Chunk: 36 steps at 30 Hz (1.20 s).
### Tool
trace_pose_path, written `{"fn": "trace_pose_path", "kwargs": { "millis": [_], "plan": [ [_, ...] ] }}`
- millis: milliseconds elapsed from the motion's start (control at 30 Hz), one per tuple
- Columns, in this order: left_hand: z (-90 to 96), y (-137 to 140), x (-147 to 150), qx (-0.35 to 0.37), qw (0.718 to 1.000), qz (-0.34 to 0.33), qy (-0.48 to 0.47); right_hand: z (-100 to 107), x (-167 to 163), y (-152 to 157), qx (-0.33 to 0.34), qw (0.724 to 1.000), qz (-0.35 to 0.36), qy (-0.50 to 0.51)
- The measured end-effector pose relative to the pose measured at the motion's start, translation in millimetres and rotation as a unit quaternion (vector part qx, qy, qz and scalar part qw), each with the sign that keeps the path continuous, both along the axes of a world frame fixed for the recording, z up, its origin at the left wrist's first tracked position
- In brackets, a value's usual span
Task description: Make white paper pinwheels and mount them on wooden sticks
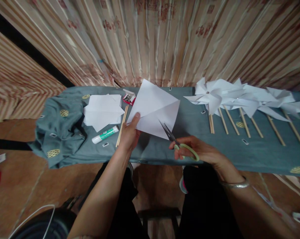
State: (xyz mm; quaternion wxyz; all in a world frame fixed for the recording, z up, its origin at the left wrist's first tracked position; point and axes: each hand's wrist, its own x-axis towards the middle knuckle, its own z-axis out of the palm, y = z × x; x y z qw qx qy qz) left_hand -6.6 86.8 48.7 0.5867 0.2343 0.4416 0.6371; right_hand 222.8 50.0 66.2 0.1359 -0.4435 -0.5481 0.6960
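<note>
A white square of paper (153, 109) with a diagonal crease is held up over the table by my left hand (131, 132), thumb on top near its left corner. My right hand (189, 147) grips a pair of scissors (170, 132) with pale green handles. The blades are slightly apart and point up and left, close to the paper's lower right edge. Whether they touch the paper I cannot tell. Just left of my left hand lie wooden sticks (122, 126) and a green and white glue stick (105, 134).
Several white paper pinwheels (239, 96) on wooden sticks lie along the right of the cloth-covered table (187, 126). A stack of paper (102, 109) and a small red box (129, 98) of metal pieces sit on the left. A pleated curtain (162, 43) hangs behind.
</note>
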Motion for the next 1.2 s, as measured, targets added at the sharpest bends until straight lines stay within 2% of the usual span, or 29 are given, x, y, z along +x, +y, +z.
{"fn": "trace_pose_path", "kwargs": {
  "millis": [67,133,200,300,367,467,600,700,767,867,1000,1133,1200],
  "plan": [
    [1.5,2.0,-5.0,0.005,1.000,0.006,-0.005,0.3,12.4,0.1,0.005,1.000,0.012,-0.010],
    [2.5,3.0,-8.8,0.008,1.000,0.003,-0.006,-1.7,24.5,1.0,0.037,0.999,-0.023,-0.006],
    [2.1,2.8,-10.7,0.003,1.000,-0.008,-0.004,-4.5,34.1,3.5,0.096,0.987,-0.127,0.006],
    [-1.3,0.6,-9.8,-0.022,0.999,-0.039,0.016,-8.3,41.0,10.4,0.177,0.937,-0.299,0.024],
    [-5.3,-1.8,-7.4,-0.042,0.996,-0.072,0.039,-10.4,40.1,15.3,0.218,0.908,-0.358,0.017],
    [-12.5,-6.0,-2.5,-0.061,0.987,-0.128,0.071,-12.8,31.3,19.6,0.229,0.908,-0.351,-0.006],
    [-19.3,-10.6,4.7,-0.077,0.977,-0.170,0.106,-15.0,14.4,18.8,0.143,0.941,-0.305,0.018],
    [-17.4,-10.8,8.7,-0.074,0.979,-0.167,0.092,-17.3,6.0,18.0,0.093,0.953,-0.285,0.041],
    [-12.5,-9.8,9.9,-0.059,0.984,-0.162,0.050,-19.6,3.4,19.2,0.106,0.945,-0.305,0.043],
    [-4.5,-10.5,11.0,-0.024,0.978,-0.208,-0.019,-22.9,0.9,23.1,0.165,0.912,-0.374,0.020],
    [-5.5,-20.2,19.4,0.008,0.972,-0.232,-0.023,-23.4,-5.4,27.2,0.202,0.873,-0.444,-0.001],
    [-17.4,-31.4,36.0,0.004,0.967,-0.252,0.042,-23.0,-17.3,25.2,0.200,0.877,-0.438,0.014],
    [-21.8,-33.0,42.5,-0.020,0.976,-0.212,0.053,-24.3,-23.7,23.0,0.201,0.884,-0.421,0.015]
  ]
}}
